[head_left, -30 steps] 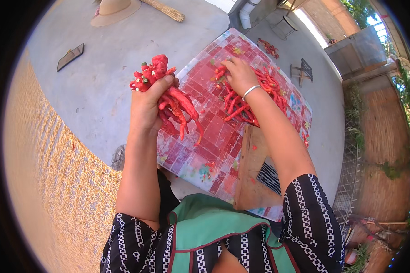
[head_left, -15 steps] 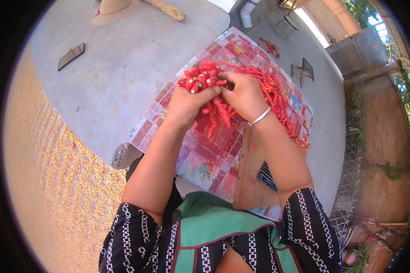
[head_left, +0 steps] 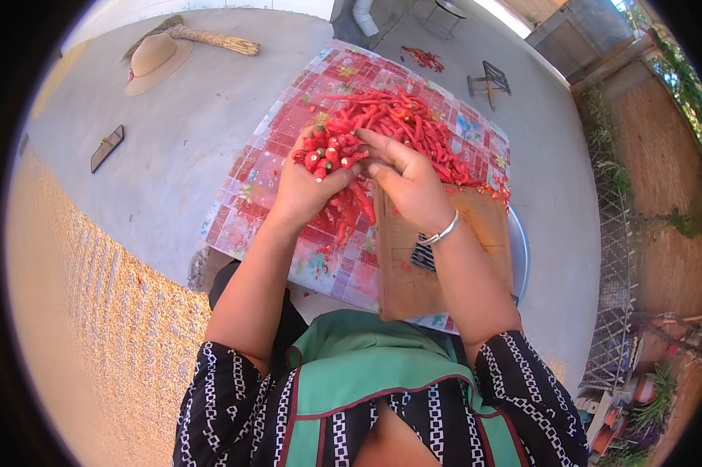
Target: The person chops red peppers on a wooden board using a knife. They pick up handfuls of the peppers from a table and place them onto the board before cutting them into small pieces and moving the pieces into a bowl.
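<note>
A bunch of red chili peppers [head_left: 331, 159] is gathered in my left hand [head_left: 296, 191], stem ends up, several showing pale cut tips and some green. My left fingers wrap round the bunch from the left, and the long pods hang below my thumb. Against the bunch's right side is my right hand [head_left: 415, 187], its fingers stretched out and its thumb apart, with nothing visible between them. A pile of loose red chili peppers [head_left: 417, 124] lies just beyond my hands on the table [head_left: 246, 183], which has a red patchwork cover.
A wooden board [head_left: 475, 226] lies on the near right of the table, with a dark slotted object [head_left: 423, 255] on it, partly behind my right wrist. A metal basin [head_left: 523, 253] shows beyond the board. Yellow grain [head_left: 133, 311] covers the floor at left. A folding stool [head_left: 491, 82] stands far right.
My right hand's fingers, earlier bent in at the bunch, have straightened and opened. The bunch stays in my left hand. The view has shifted, so more of the board and pepper pile shows.
</note>
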A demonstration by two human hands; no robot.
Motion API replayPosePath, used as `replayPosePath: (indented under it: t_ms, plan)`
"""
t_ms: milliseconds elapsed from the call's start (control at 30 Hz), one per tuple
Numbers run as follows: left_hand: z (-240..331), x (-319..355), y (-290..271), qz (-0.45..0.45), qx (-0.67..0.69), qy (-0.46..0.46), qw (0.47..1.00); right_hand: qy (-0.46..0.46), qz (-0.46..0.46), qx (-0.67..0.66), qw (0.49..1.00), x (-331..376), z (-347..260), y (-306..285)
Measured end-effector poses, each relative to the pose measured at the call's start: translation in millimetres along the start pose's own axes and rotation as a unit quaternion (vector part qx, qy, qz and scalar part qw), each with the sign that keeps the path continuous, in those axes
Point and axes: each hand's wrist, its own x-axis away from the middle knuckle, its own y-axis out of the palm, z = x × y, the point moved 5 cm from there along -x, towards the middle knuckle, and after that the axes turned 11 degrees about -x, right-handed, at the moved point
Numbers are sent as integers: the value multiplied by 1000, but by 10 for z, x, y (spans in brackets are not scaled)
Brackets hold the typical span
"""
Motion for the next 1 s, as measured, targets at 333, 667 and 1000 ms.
replayPosePath:
  t_ms: [333,667,1000]
  plan:
    - [247,313,192,-21,-263,-17,965,55,133,514,846,2464,-71,-1530]
    - [182,481,1018,-234,-403,-64,883,-28,129,506,852,2484,525,-2228]
    - [-974,366,2543,-344,-549,0,762,-144,240,167,945,1610,440,-1809]
